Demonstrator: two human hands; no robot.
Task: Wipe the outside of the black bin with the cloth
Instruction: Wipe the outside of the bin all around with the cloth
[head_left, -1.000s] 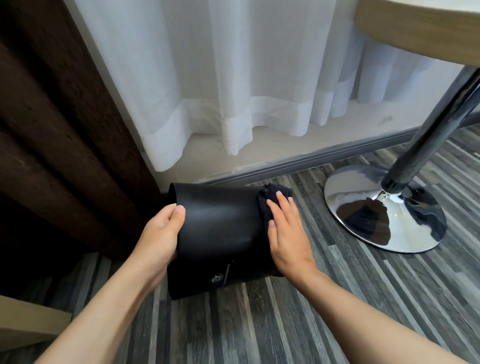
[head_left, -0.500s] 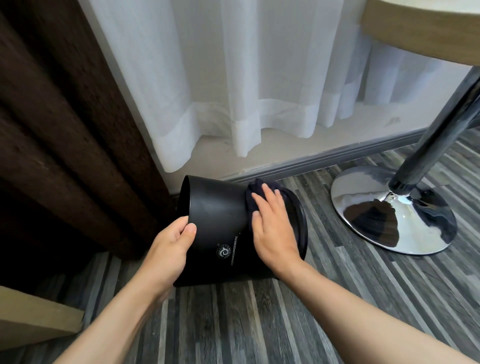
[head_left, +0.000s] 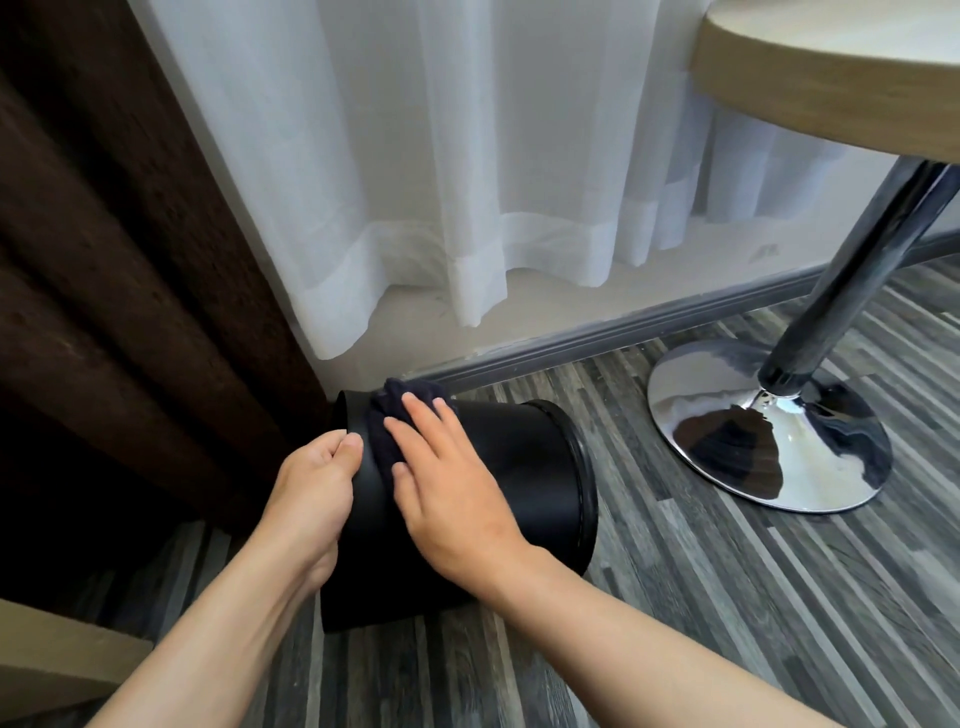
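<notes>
The black bin (head_left: 524, 478) lies on its side on the grey plank floor, its rimmed mouth to the right and its base to the left. My left hand (head_left: 311, 493) grips the base end and steadies it. My right hand (head_left: 447, 483) lies flat on the bin's upper side, near the base end, pressing a dark navy cloth (head_left: 387, 423) against the wall. Most of the cloth is hidden under my fingers; a bunched fold shows beyond them.
A chrome table base (head_left: 769, 447) and its slanted pole (head_left: 852, 275) stand right of the bin, under a round wooden tabletop (head_left: 831, 78). White sheer curtains (head_left: 467, 182) hang behind. A brown drape (head_left: 104, 260) fills the left. A beige furniture corner (head_left: 47, 660) shows at lower left.
My right hand has slid the cloth leftward along the bin's side, from the mouth end to the base end. The bin has turned so its rimmed mouth shows at the right.
</notes>
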